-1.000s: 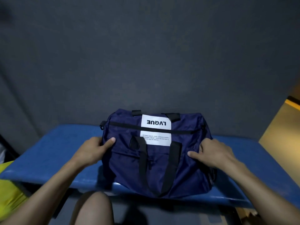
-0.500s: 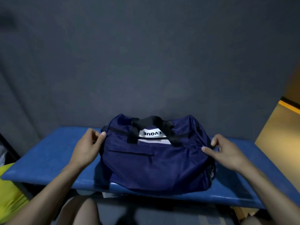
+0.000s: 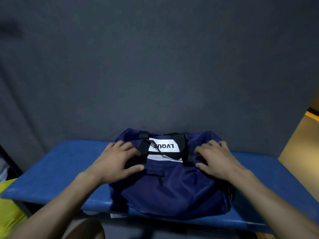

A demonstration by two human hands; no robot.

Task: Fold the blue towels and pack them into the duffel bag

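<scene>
Closest to me I see a bare knee at the bottom, and a bit of yellow stuff at the low left. My two arms reach forward from there.

The duffel bag sits on the blue bench, near the middle and a little to the right. Its near edge hangs just over the front of the bench. The bag is dark blue and soft, and it looks squashed down and wrinkly. A small zip pocket is on the side facing me. The bag is longer from left to right, so its long side runs along the bench, with its ends pointing left and right.

My left hand lies on top of the bag at its left end. The fingers are spread and pressing down on the cloth, with the thumb stretched toward the middle. My right hand does the same at the right end, fingers spread flat on the cloth. Neither hand is wrapped around anything.

Between my hands are the black straps and a white label. It reads LVQUE, upside down to me.

Behind the bench hangs a dark grey curtain.
</scene>
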